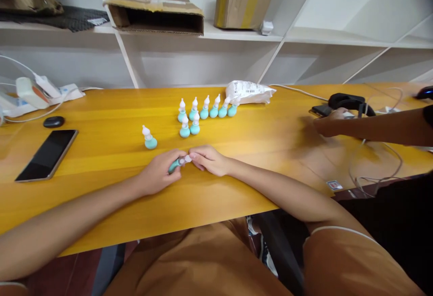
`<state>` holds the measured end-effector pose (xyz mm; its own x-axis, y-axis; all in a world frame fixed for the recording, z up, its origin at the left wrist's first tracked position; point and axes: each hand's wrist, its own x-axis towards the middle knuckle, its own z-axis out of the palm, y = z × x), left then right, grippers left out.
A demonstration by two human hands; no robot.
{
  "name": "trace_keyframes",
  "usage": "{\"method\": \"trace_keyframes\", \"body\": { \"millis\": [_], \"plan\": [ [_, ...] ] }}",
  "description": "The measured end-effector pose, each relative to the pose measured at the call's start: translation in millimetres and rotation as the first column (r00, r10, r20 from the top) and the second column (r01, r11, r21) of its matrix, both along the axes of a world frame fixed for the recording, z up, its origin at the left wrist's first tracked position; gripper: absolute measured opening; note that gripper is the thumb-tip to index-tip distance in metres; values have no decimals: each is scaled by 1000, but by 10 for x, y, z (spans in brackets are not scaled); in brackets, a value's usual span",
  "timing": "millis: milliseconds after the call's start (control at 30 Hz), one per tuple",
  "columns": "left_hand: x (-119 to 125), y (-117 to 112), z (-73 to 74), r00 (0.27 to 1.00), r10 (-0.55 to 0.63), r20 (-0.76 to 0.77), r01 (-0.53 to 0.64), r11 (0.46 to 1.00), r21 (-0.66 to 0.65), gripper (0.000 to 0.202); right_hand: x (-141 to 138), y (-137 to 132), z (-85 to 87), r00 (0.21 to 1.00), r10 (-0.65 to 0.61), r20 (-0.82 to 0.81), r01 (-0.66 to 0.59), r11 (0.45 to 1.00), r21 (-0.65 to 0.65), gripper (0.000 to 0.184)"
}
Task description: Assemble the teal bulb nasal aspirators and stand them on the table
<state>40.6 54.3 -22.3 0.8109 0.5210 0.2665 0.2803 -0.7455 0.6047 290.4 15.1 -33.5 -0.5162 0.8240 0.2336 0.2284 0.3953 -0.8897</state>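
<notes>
My left hand (165, 172) is closed around the teal bulb of a small nasal aspirator (174, 166), tilted with its pale tip pointing right. At that tip, the thumb and fingers of my right hand (210, 160) are pinched together. Just behind my hands, two like aspirators (184, 130) stand upright side by side. A row of several more (213, 110) stands behind them. One aspirator (150, 142) stands alone to the left, beyond my left hand.
A phone (47, 155) and a black oval case (53, 121) lie at the left, near a power strip (67, 92). Behind the row rests a white plastic package (249, 92). At the right, a co-worker's hand (329, 122) is over a dark device beside cables. Shelves with cardboard boxes (155, 5) rise behind.
</notes>
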Motion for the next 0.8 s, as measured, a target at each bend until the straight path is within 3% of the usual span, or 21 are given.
{"method": "trace_keyframes", "body": {
  "millis": [467, 800],
  "plan": [
    [14, -33, 32, 998, 64, -10, -65, 991, -115, 18, 64, 34, 17, 982, 161, -96, -177, 963, -202, 62],
    [22, -36, 31, 999, 20, 29, -16, 991, -132, 18, 139, 32, 68, 966, 238, -104, -257, 933, -253, 58]
  ]
}}
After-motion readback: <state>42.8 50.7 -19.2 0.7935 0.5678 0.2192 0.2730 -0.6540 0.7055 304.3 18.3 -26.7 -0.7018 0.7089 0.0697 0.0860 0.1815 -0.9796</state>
